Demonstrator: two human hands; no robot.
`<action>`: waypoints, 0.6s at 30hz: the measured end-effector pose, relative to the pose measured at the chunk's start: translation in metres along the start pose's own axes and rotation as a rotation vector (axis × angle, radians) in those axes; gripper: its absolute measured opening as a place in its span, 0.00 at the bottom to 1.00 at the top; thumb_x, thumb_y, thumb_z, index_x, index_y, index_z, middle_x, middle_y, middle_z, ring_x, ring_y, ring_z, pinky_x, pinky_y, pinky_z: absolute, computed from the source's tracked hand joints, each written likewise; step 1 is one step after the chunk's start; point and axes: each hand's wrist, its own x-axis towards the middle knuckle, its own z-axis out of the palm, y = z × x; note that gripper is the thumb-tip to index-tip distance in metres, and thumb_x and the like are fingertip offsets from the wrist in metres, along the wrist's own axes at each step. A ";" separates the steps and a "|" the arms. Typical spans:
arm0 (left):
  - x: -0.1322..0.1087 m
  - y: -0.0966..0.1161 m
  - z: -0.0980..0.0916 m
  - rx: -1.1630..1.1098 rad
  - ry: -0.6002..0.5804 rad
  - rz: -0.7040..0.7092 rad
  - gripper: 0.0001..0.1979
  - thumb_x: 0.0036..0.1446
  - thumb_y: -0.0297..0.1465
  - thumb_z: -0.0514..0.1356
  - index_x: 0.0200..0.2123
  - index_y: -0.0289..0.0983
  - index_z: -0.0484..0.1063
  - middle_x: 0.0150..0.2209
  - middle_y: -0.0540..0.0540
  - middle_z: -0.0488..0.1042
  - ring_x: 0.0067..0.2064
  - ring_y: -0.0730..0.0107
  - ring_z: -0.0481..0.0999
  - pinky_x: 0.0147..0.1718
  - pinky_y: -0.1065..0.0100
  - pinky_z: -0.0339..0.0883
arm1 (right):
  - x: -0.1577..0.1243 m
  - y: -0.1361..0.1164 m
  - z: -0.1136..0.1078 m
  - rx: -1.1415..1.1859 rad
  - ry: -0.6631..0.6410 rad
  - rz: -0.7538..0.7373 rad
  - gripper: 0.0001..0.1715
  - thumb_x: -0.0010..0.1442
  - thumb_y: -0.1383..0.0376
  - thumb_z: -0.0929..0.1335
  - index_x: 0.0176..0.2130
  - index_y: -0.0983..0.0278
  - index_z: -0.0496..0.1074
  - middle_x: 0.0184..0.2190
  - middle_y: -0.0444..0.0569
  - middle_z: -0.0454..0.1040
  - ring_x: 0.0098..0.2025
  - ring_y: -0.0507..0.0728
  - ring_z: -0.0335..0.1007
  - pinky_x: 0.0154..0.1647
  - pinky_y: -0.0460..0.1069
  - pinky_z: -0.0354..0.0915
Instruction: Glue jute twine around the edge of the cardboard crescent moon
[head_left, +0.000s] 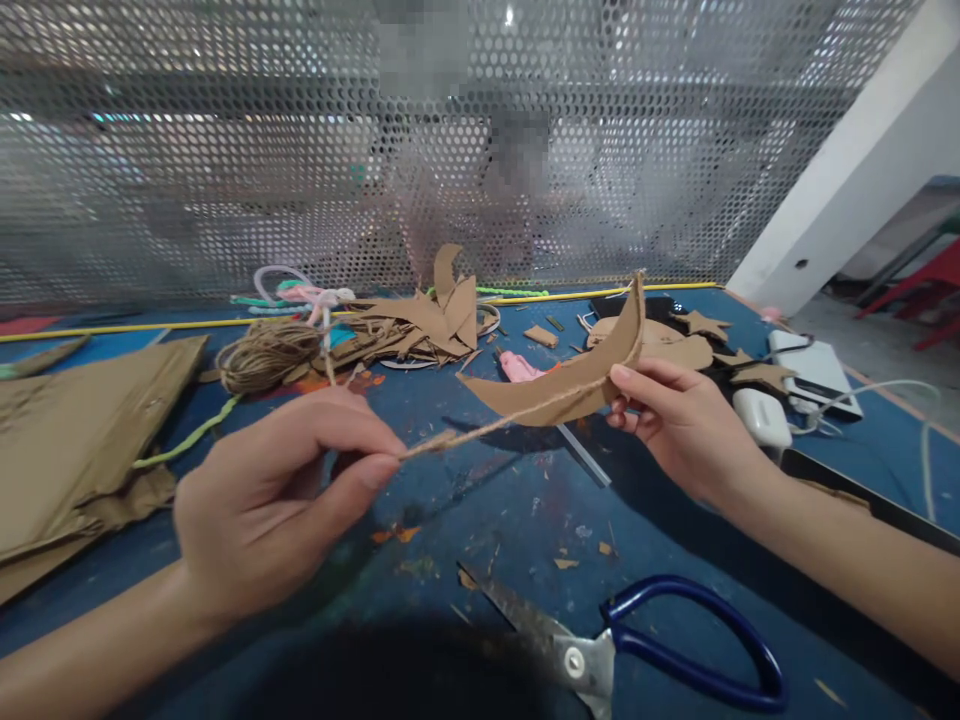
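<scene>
My right hand [679,425] is closed on a crescent-shaped piece of brown cardboard [577,375], held above the blue table [525,500]. A strand of jute twine [495,425] runs along the crescent's lower edge and up to its top tip. My left hand [277,495] pinches the free end of that twine between thumb and forefinger and holds it taut to the left.
Scissors with blue handles [637,650] lie at the near edge. A twine bundle [262,355], cardboard scraps [427,320] and cardboard sheets [82,430] lie left and behind. Cardboard star shapes [750,370], white chargers [814,370] and cables are on the right. A perforated metal screen [300,150] stands behind the table.
</scene>
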 end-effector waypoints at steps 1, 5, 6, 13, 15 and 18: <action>0.000 0.004 -0.001 0.004 0.001 0.013 0.07 0.55 0.26 0.58 0.32 0.45 0.72 0.26 0.54 0.72 0.27 0.70 0.70 0.28 0.64 0.67 | 0.001 0.000 0.000 0.012 0.022 -0.011 0.08 0.46 0.63 0.77 0.27 0.63 0.77 0.24 0.42 0.70 0.24 0.46 0.63 0.23 0.42 0.63; -0.004 0.027 0.004 -0.135 -0.327 0.092 0.07 0.57 0.23 0.59 0.37 0.42 0.71 0.27 0.52 0.75 0.28 0.74 0.73 0.28 0.71 0.70 | 0.003 0.001 0.000 0.054 0.116 -0.046 0.09 0.42 0.63 0.78 0.26 0.61 0.77 0.23 0.41 0.70 0.23 0.46 0.62 0.21 0.42 0.62; -0.005 0.032 0.007 -0.184 -0.438 0.131 0.07 0.57 0.23 0.59 0.38 0.40 0.70 0.28 0.50 0.76 0.30 0.73 0.75 0.31 0.72 0.71 | 0.003 0.000 -0.001 0.060 0.133 -0.046 0.10 0.41 0.63 0.78 0.27 0.61 0.77 0.24 0.41 0.71 0.23 0.46 0.62 0.20 0.42 0.62; -0.004 -0.017 0.008 0.227 -0.376 0.193 0.05 0.62 0.28 0.56 0.36 0.37 0.72 0.35 0.47 0.77 0.39 0.70 0.76 0.42 0.68 0.70 | 0.001 -0.004 0.002 0.022 0.210 0.005 0.18 0.33 0.62 0.81 0.26 0.66 0.77 0.21 0.42 0.68 0.21 0.45 0.60 0.17 0.39 0.61; 0.003 -0.054 -0.009 0.568 -0.253 0.073 0.08 0.62 0.31 0.54 0.39 0.36 0.73 0.42 0.43 0.76 0.47 0.62 0.74 0.50 0.59 0.67 | 0.001 -0.005 0.003 0.015 0.231 0.001 0.21 0.30 0.61 0.81 0.25 0.66 0.77 0.21 0.43 0.69 0.21 0.45 0.60 0.16 0.39 0.61; 0.010 -0.108 -0.047 0.931 -0.308 -0.235 0.21 0.52 0.35 0.62 0.50 0.37 0.70 0.59 0.37 0.64 0.60 0.45 0.63 0.56 0.47 0.59 | 0.003 -0.005 0.002 0.017 0.264 -0.003 0.23 0.25 0.61 0.81 0.24 0.65 0.76 0.22 0.43 0.69 0.21 0.46 0.61 0.16 0.40 0.62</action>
